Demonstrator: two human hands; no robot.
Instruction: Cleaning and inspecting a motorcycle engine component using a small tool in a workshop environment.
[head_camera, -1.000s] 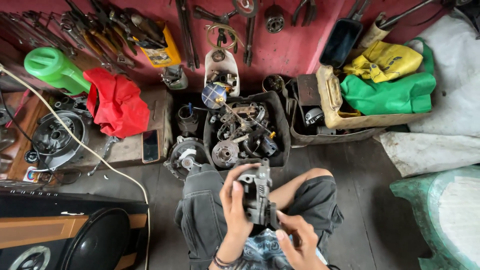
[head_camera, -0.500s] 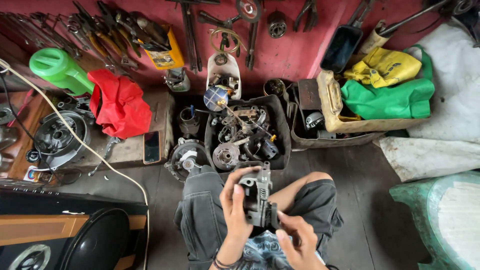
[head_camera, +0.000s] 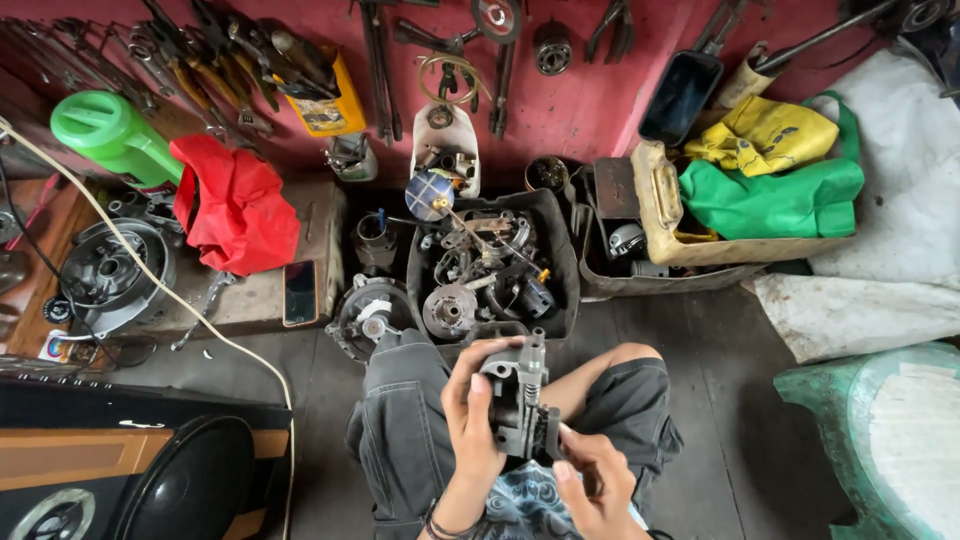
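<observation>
The grey metal engine part (head_camera: 522, 405) is partly covered by the left hand (head_camera: 472, 415). The right hand (head_camera: 592, 485) is cut off at the bottom edge. Contents of the black tray (head_camera: 565, 265) cannot be told apart.

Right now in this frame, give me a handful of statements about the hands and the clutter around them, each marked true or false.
1. Both hands hold a grey metal engine part. True: the left hand and right hand grip it.
2. The red cloth lies in the black tray. False: it lies on the wooden board, left of the black tray.
3. A green jug sits at the upper left. True.
4. The green bag lies on the person's lap. False: it sits in a crate at the right.
</observation>
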